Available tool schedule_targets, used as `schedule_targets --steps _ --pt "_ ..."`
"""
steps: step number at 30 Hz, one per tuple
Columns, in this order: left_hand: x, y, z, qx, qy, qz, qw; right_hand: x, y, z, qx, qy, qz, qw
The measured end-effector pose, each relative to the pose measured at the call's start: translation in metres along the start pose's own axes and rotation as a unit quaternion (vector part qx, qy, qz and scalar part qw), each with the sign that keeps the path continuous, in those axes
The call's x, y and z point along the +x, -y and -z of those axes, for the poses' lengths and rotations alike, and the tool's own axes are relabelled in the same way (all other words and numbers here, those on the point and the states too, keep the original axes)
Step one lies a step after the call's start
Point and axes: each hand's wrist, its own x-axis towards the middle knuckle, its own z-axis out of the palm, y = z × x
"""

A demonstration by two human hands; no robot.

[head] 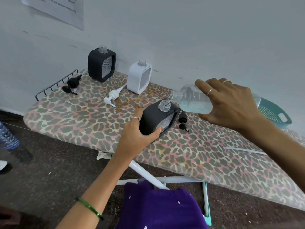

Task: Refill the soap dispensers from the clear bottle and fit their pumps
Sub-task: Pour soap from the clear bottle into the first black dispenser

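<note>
At frame centre, your left hand point(140, 134) grips the black dispenser point(159, 119); your right hand point(229, 103) clasps the tipped clear bottle point(191, 100).

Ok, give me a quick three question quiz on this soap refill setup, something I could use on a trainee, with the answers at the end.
1. True or false: the right hand tilts the clear bottle so its mouth meets the neck of the near black dispenser.
2. How many dispensers stand open by the wall with no pump fitted?
A. one
B. two
C. three
3. Fill in: the white pump lies on the ironing board beside the ____ dispenser.

Key
1. True; the left hand steadies that dispenser.
2. B: the far black dispenser and the white dispenser.
3. white
</note>
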Motion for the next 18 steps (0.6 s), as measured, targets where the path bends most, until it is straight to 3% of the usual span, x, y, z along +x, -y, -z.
schedule_targets --steps 18 --pt "0.0012 0.0015 -0.0005 0.007 0.007 0.007 1.0 0.0008 0.0033 -0.0025 -0.003 0.011 -0.001 1.0"
